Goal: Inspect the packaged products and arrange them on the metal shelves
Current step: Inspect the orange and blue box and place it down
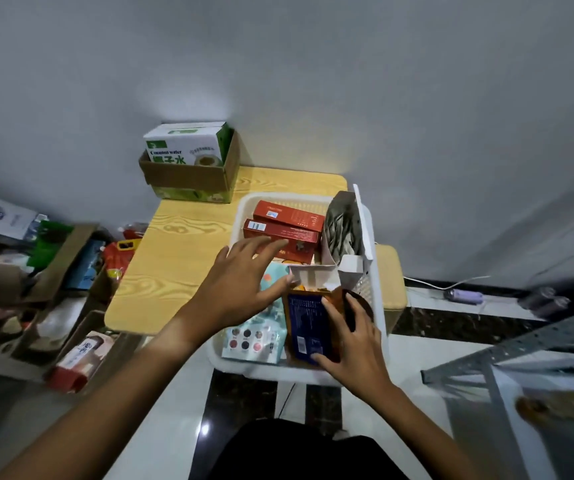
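Observation:
A white plastic basket [240,216] sits on a small wooden table [181,251] and holds packaged products. My right hand [351,337] grips a blue and orange packet [308,327] standing at the basket's near right. My left hand [240,282] hovers with spread, straight fingers over a pale teal pouch [261,341], fingertips close to two red boxes [290,226]. An opened white box of grey sachets [342,230] stands at the basket's right. A grey metal shelf [507,355] shows at the lower right, with a blurred packet [555,408] on it.
A cardboard box holding a coconut water carton [188,161] stands at the table's far left corner. Open cardboard boxes with mixed goods [53,282] crowd the floor to the left. A white cable [448,284] and small cans lie on the floor to the right.

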